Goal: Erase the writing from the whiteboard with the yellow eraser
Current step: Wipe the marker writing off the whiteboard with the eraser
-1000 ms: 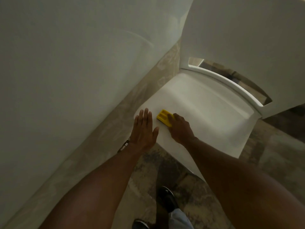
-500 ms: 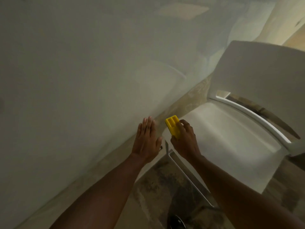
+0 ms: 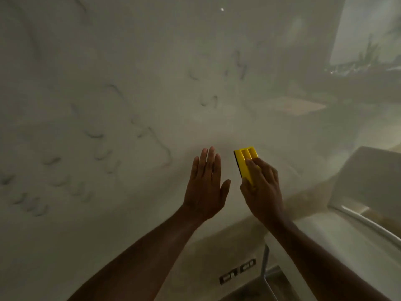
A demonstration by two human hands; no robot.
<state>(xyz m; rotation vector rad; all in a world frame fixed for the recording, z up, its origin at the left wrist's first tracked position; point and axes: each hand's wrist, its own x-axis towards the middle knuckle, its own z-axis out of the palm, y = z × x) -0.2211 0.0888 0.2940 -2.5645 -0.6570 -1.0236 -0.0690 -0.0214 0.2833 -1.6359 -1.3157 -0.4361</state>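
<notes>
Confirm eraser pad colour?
The yellow eraser has a dark, near-black pad along its left edge; head view shows it.

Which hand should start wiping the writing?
Right. The right hand already grips the eraser near the board; the left hand is open and empty beside it.

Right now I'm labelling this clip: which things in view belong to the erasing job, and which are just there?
Job: yellow eraser, right hand gripping it, whiteboard, faint writing, open left hand.
Just there: white chair, wall outlet.
</notes>
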